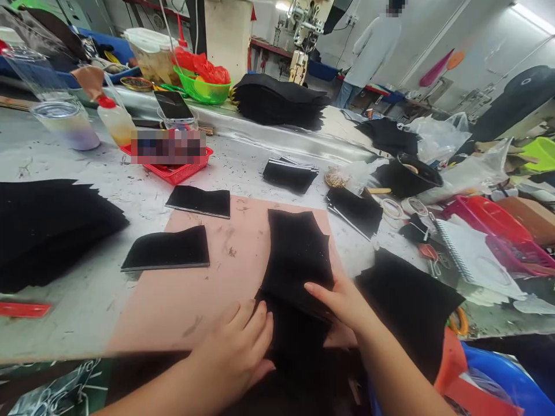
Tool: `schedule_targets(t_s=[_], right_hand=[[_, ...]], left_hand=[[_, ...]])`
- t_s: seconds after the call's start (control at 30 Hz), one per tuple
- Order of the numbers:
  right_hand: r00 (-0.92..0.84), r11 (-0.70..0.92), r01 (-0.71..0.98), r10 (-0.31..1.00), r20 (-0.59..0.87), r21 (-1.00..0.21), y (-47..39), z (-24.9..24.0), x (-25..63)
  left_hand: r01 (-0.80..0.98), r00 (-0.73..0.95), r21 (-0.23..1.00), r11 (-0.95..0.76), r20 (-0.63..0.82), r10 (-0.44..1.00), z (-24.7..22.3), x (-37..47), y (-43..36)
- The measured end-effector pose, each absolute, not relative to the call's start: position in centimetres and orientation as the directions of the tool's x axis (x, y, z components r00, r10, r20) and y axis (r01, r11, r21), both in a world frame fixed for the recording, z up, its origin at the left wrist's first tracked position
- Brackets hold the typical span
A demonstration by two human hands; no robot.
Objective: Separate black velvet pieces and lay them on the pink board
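A black fabric panel (297, 245) with shaped edges lies in front of me on a pinkish board (191, 306). My right hand (342, 300) grips its right edge, thumb on top and the other fingers hidden beneath. Another black layer (299, 332) shows below it and reaches past the table's front edge; I cannot tell whether the two are joined. My left hand (238, 344) rests by the left edge, fingertips touching the black material, thumb apart from the fingers. Two small black pieces with pale edges, a nearer one (169, 249) and a farther one (202, 200), lie left.
Black panels are stacked at left (52, 231) and right (407, 306). Small black stacks (290, 174) lie behind the board. A red basket (182, 173), glue bottle (115, 121) and tumbler (67, 127) stand back left. A notebook (479, 260) lies right. A person (373, 52) stands behind.
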State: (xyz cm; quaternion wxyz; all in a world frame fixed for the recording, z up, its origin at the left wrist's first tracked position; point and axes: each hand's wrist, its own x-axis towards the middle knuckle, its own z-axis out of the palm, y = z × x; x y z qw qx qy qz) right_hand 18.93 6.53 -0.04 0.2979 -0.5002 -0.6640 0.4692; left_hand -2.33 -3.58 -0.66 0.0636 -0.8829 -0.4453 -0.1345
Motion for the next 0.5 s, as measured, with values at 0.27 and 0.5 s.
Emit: schedule_targets(t_s=[0.27, 0.5], right_hand=[[-0.305, -0.114, 0.29, 0.93, -0.205, -0.95, 5.1, 0.1, 18.5], [-0.334, -0.112, 0.285, 0.919, -0.208, -0.952, 5.6, 0.0, 18.5]], left_hand=[[0.796, 0.576, 0.023, -0.604, 0.273, 0.77, -1.2, -2.2, -3.4], [0.791, 0.578, 0.03, -0.611, 0.291, 0.762, -1.1, -2.2, -3.5]])
